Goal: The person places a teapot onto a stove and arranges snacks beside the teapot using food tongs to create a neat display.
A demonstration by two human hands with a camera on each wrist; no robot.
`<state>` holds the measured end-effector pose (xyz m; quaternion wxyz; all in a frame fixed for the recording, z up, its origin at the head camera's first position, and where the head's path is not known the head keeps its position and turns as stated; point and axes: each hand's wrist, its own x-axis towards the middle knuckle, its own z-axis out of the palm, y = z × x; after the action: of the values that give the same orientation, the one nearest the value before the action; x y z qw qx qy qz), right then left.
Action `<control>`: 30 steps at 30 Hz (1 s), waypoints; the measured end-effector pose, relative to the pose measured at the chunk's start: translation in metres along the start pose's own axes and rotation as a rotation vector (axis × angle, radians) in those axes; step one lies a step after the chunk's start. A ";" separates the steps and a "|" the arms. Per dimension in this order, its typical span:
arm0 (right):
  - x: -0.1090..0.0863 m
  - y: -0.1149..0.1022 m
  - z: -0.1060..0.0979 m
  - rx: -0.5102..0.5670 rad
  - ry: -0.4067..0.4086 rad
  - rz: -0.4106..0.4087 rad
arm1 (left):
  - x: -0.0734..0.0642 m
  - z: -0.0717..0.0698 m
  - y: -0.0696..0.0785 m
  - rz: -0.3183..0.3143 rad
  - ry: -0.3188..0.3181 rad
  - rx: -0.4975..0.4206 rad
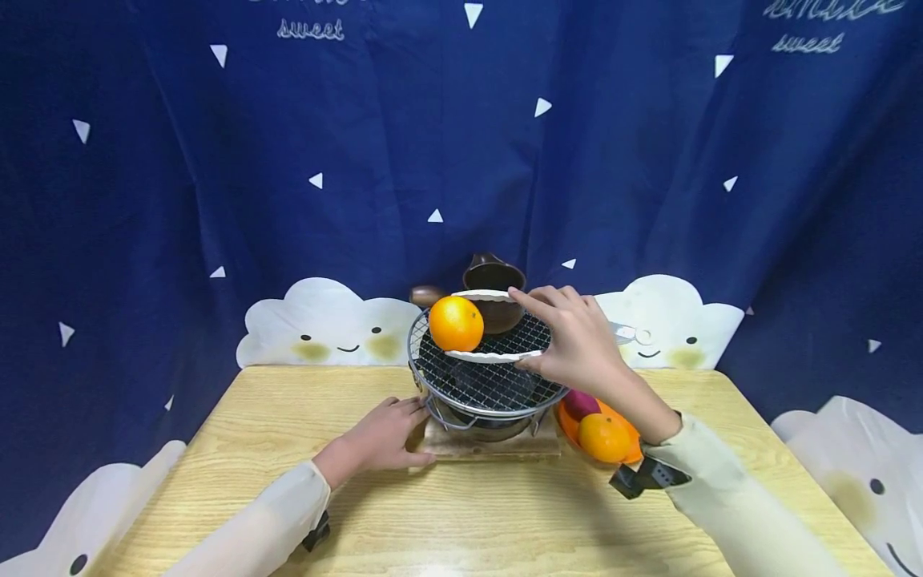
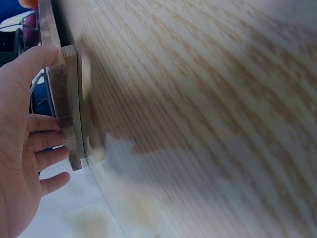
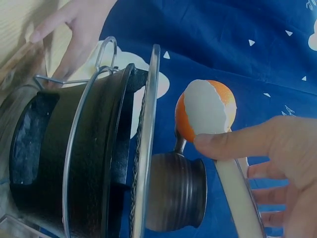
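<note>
My right hand holds a pair of white-tipped tongs, thumb on one arm and fingers on the other. Between the tong tips is an orange, raised above a round wire grill net. The net tops a dark tabletop stove. A brown side-handled pot stands at the back of the net, partly behind the tongs. Under the stove lies a wooden board. My left hand touches its left front corner, with relaxed fingers along the side and the thumb at the front.
Right of the stove, an orange bowl holds another orange and a purple-red fruit, partly below my right forearm. A wire handle juts from the stove's front left. Behind the wooden table hangs a blue curtain.
</note>
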<state>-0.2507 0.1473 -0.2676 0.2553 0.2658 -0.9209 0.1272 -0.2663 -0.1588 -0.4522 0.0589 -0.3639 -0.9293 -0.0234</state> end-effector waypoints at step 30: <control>0.011 -0.021 0.020 -0.107 -0.029 -0.088 | -0.001 -0.002 0.001 0.019 0.028 -0.013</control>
<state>-0.2554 0.1178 -0.2761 0.2610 0.2939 -0.9173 0.0627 -0.2648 -0.1595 -0.4505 0.0699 -0.3727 -0.9247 -0.0341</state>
